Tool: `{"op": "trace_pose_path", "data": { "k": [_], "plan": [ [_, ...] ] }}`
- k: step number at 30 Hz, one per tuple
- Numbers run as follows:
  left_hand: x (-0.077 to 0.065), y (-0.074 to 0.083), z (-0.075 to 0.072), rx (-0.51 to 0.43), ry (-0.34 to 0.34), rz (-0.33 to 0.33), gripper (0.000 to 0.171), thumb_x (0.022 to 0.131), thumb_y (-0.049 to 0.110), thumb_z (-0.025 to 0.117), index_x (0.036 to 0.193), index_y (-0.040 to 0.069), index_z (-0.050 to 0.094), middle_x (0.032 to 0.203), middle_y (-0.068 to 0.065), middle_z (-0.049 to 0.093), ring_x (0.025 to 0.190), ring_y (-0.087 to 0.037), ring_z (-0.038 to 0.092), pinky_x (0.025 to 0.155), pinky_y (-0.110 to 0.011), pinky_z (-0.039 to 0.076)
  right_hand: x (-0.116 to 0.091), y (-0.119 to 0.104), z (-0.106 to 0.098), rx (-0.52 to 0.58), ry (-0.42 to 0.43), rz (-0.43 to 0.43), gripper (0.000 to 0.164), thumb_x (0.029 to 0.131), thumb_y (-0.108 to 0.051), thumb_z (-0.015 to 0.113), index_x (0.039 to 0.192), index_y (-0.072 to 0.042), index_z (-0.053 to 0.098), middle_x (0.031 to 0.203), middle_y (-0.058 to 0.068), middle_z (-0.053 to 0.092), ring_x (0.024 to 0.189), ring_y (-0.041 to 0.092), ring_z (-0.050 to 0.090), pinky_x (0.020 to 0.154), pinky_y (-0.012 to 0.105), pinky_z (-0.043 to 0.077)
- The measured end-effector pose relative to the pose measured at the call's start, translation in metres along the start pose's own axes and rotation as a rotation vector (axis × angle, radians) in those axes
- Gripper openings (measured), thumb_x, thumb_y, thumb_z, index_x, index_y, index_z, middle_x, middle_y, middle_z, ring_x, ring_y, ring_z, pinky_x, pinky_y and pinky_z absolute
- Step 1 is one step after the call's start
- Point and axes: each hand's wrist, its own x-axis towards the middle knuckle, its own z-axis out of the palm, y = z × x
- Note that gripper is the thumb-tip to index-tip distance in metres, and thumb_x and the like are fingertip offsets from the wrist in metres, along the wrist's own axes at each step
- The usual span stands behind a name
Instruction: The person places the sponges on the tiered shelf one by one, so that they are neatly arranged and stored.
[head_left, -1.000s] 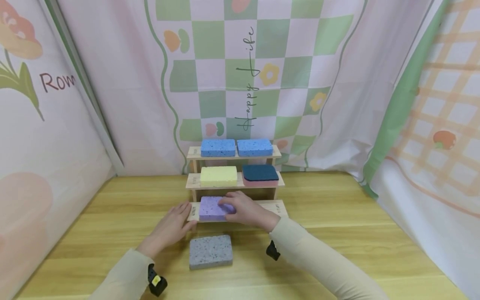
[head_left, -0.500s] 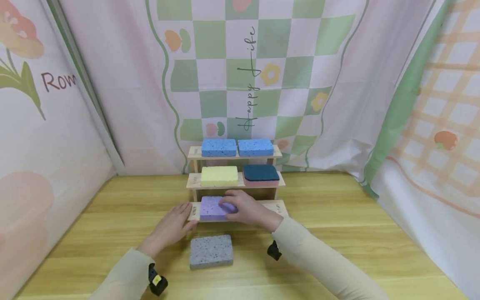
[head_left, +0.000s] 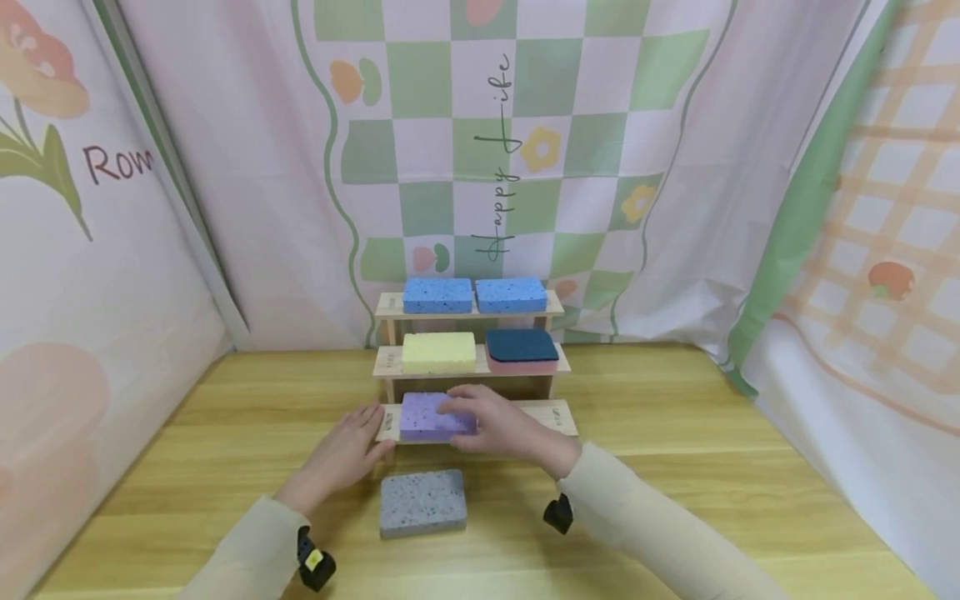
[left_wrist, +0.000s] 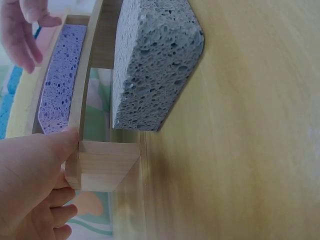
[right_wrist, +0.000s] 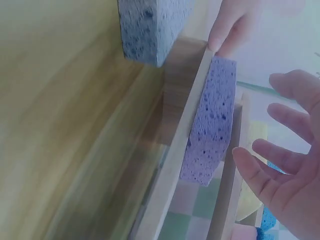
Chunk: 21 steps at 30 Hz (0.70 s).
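Note:
A purple sponge (head_left: pixel 422 415) lies on the left part of the lowest step of a three-step wooden rack (head_left: pixel 551 415). My left hand (head_left: pixel 341 450) grips that step's left end, its thumb on the front edge and the fingers curled around the board in the left wrist view. Over the sponge's right end hovers my right hand (head_left: pixel 506 427). In the right wrist view its fingers (right_wrist: pixel 250 170) are spread and stand apart from the purple sponge (right_wrist: pixel 212 120), holding nothing. A grey speckled sponge (head_left: pixel 422 502) lies on the table in front of the rack.
Two blue sponges (head_left: pixel 437 296) occupy the top step. On the middle step sit a yellow sponge (head_left: pixel 438 353) and a pink sponge with a dark scouring top (head_left: pixel 522 348). Printed curtains (head_left: pixel 675 275) enclose the wooden table (head_left: pixel 675 400) at the back and sides.
My right hand has let go of the purple sponge, its fingers loosening and the wrist shifting slightly right and toward me. The left hand stays on the rack.

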Motion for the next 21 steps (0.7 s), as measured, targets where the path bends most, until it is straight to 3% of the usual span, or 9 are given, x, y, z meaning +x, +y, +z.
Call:
{"op": "trace_pose_path", "data": {
  "k": [6, 15, 21],
  "plan": [
    [0.000, 0.000, 0.001, 0.003, -0.004, -0.002, 0.061, 0.095, 0.032, 0.051, 0.135, -0.012, 0.035, 0.140, -0.026, 0.031, 0.129, -0.040, 0.030, 0.106, -0.051, 0.023, -0.010, -0.005, 0.004, 0.028, -0.008, -0.055, 0.039, 0.084, -0.019, 0.069, 0.120, -0.006, 0.060, 0.129, 0.019, 0.048, 0.113, 0.028, 0.049, 0.081, 0.030, 0.049],
    [0.000, 0.001, 0.000, -0.003, -0.001, -0.011, 0.061, 0.095, 0.032, 0.051, 0.135, -0.012, 0.035, 0.140, -0.027, 0.032, 0.128, -0.040, 0.030, 0.105, -0.051, 0.023, -0.020, -0.015, 0.011, 0.057, 0.005, -0.164, 0.039, 0.083, -0.015, 0.070, 0.119, -0.005, 0.060, 0.123, 0.016, 0.052, 0.113, 0.025, 0.048, 0.093, 0.032, 0.044],
    [0.000, 0.001, 0.000, 0.001, -0.002, -0.012, 0.061, 0.095, 0.031, 0.051, 0.135, -0.012, 0.035, 0.140, -0.027, 0.032, 0.128, -0.040, 0.030, 0.106, -0.051, 0.023, -0.027, -0.019, 0.024, 0.133, -0.084, -0.122, 0.040, 0.083, -0.015, 0.069, 0.120, -0.005, 0.059, 0.126, 0.013, 0.050, 0.110, 0.020, 0.049, 0.076, 0.020, 0.049]
  ]
}}
